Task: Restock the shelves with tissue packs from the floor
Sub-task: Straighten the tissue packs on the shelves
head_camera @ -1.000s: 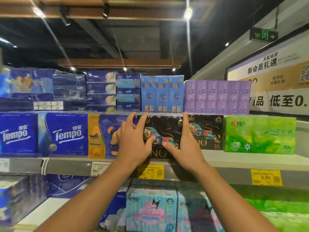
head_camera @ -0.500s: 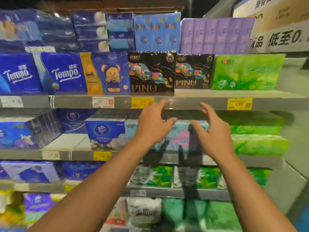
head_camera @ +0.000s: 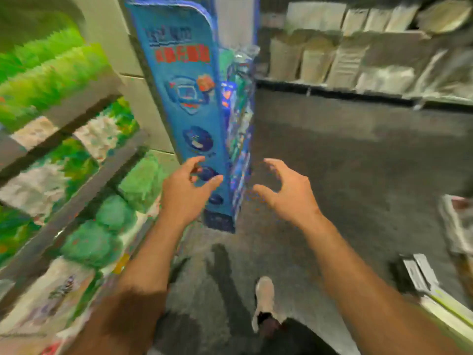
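Observation:
My left hand (head_camera: 185, 189) and my right hand (head_camera: 286, 190) hang empty over the grey floor (head_camera: 358, 175), fingers spread and curled, a gap between them. The view is blurred. The shelving (head_camera: 76, 180) with green tissue packs (head_camera: 102, 226) and pale packs runs down the left side. At the right edge lies a blurred pale pack (head_camera: 458, 226) on the floor, and flat packaging (head_camera: 435, 290) sits lower right. Neither hand touches any pack.
A tall blue display stand (head_camera: 189, 98) rises just beyond my left hand. Across the aisle a low shelf (head_camera: 358, 93) carries pale bagged goods. My foot in a light shoe (head_camera: 263, 295) is on the floor below my hands.
Both hands have left the black pack on the shelf and come down empty. The view has swung from the shelf front down and to the right, toward the aisle floor.

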Demonstrator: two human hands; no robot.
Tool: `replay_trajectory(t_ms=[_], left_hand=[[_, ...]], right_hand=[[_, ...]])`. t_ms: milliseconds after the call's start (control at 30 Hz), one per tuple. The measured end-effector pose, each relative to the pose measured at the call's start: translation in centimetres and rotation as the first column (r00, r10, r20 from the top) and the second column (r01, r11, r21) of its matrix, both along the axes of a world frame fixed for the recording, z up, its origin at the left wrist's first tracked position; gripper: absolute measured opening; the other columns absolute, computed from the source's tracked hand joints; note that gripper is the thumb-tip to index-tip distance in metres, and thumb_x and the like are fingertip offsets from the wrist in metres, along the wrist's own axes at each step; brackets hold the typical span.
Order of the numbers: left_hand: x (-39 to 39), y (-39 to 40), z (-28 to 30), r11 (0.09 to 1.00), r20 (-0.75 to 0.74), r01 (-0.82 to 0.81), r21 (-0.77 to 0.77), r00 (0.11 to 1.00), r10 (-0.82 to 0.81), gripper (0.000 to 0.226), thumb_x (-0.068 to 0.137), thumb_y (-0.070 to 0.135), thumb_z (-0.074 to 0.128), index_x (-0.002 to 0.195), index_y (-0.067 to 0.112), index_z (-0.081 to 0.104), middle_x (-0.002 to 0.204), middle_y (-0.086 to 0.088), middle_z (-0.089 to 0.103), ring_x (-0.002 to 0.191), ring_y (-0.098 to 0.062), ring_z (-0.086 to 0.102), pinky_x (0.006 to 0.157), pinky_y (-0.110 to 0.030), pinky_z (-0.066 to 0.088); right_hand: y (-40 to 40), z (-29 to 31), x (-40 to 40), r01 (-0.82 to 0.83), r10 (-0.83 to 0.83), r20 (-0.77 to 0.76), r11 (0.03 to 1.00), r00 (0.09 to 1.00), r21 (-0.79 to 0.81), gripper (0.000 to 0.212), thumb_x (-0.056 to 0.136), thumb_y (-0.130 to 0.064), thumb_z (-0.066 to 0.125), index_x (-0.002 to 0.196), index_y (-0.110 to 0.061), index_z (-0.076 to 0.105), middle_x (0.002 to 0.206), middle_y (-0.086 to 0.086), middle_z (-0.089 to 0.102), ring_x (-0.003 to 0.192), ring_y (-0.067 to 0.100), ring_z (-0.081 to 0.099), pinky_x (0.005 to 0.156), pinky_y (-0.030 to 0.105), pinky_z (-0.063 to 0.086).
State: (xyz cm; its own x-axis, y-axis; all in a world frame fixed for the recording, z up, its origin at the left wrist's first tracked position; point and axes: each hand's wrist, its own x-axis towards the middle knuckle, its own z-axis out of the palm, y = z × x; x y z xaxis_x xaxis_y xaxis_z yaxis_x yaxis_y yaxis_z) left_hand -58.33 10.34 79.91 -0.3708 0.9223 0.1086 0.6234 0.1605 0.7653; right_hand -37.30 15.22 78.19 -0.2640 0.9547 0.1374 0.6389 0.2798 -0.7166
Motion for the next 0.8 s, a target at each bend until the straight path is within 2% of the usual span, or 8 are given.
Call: replay_trajectory(t_ms=[100, 133, 267, 367, 500, 600, 700, 800], left_hand=[[9.5, 0.5, -2.2, 0.977, 0.102, 0.213, -0.030, 0.973, -0.209, 0.074, 0.059, 0.070, 0.073, 0.118, 0.028, 0.063, 0.105, 0.005, 0.068, 0.092, -0.017, 0.065, 0.088, -0.039, 0.054], [12.8, 0.7, -2.8, 0.957, 0.113, 0.287, -0.046, 0.953, -0.280, 0.075, 0.059, 0.071, 0.074, 0.120, 0.028, 0.063, 0.106, 0.007, 0.067, 0.093, -0.016, 0.064, 0.089, -0.037, 0.053], [25.1, 0.4, -4.6, 0.845, 0.164, 0.520, -0.125, 0.851, -0.499, 0.059, 0.073, 0.057, 0.075, 0.124, 0.033, 0.060, 0.111, 0.012, 0.064, 0.096, -0.009, 0.062, 0.090, -0.031, 0.051], [34.3, 0.8, -6.0, 0.732, 0.191, 0.646, -0.218, 0.763, -0.617, 0.062, 0.073, 0.059, 0.073, 0.126, 0.033, 0.058, 0.114, 0.010, 0.064, 0.097, -0.008, 0.061, 0.089, -0.030, 0.050], [48.3, 2.1, -8.7, 0.592, 0.240, 0.729, -0.343, 0.677, -0.696, 0.072, 0.067, 0.069, 0.068, 0.128, 0.031, 0.058, 0.115, 0.008, 0.063, 0.097, -0.009, 0.061, 0.088, -0.033, 0.051], [58.6, 2.0, -10.5, 0.476, 0.328, 0.790, -0.387, 0.601, -0.729, 0.062, 0.076, 0.057, 0.073, 0.129, 0.030, 0.057, 0.117, 0.006, 0.063, 0.102, -0.011, 0.061, 0.086, -0.030, 0.050], [66.4, 1.6, -11.2, 0.341, 0.397, 0.836, -0.430, 0.514, -0.760, 0.053, 0.079, 0.049, 0.074, 0.126, 0.032, 0.057, 0.116, 0.007, 0.061, 0.105, -0.011, 0.058, 0.085, -0.029, 0.049], [71.1, 3.7, -12.4, 0.320, 0.389, 0.822, -0.471, 0.519, -0.761, 0.052, 0.076, 0.050, 0.076, 0.124, 0.035, 0.059, 0.117, 0.007, 0.061, 0.101, -0.008, 0.059, 0.087, -0.036, 0.054]], right_hand=[[-3.9, -2.2, 10.9, 0.228, -0.228, 0.014, 0.967, 0.974, -0.113, 0.061, 0.080, -0.036, 0.076, 0.135, -0.023, 0.053, 0.123, 0.003, 0.065, 0.112, 0.020, 0.061, 0.093, 0.026, 0.040], [-5.2, -2.9, 14.4, 0.301, -0.302, 0.016, 0.942, 0.953, -0.148, 0.061, 0.081, -0.037, 0.075, 0.136, -0.025, 0.052, 0.127, 0.001, 0.063, 0.112, 0.018, 0.060, 0.093, 0.026, 0.041], [-9.6, -5.9, 26.7, 0.513, -0.528, 0.015, 0.816, 0.849, -0.266, 0.063, 0.084, -0.043, 0.071, 0.140, -0.032, 0.046, 0.136, 0.000, 0.056, 0.118, 0.018, 0.056, 0.095, 0.033, 0.045], [-12.2, -7.5, 34.6, 0.606, -0.647, -0.022, 0.726, 0.763, -0.326, 0.063, 0.083, -0.043, 0.072, 0.139, -0.029, 0.048, 0.135, -0.001, 0.057, 0.121, 0.017, 0.055, 0.092, 0.027, 0.043], [-14.3, -10.5, 46.3, 0.680, -0.758, -0.013, 0.591, 0.652, -0.434, 0.058, 0.082, -0.042, 0.074, 0.134, -0.029, 0.052, 0.127, 0.000, 0.061, 0.112, 0.020, 0.059, 0.089, 0.032, 0.048], [-14.9, -12.7, 54.4, 0.744, -0.829, 0.016, 0.493, 0.559, -0.451, 0.057, 0.078, -0.046, 0.076, 0.129, -0.030, 0.054, 0.118, 0.002, 0.064, 0.101, 0.022, 0.062, 0.087, 0.045, 0.053], [-14.6, -13.8, 60.1, 0.776, -0.870, 0.042, 0.415, 0.491, -0.476, 0.057, 0.080, -0.041, 0.074, 0.131, -0.030, 0.052, 0.121, 0.005, 0.062, 0.104, 0.021, 0.062, 0.088, 0.045, 0.052], [-12.7, -15.6, 63.5, 0.787, -0.895, 0.046, 0.364, 0.443, -0.497, 0.059, 0.080, -0.040, 0.076, 0.132, -0.029, 0.053, 0.118, 0.002, 0.064, 0.104, 0.017, 0.062, 0.087, 0.040, 0.053]])
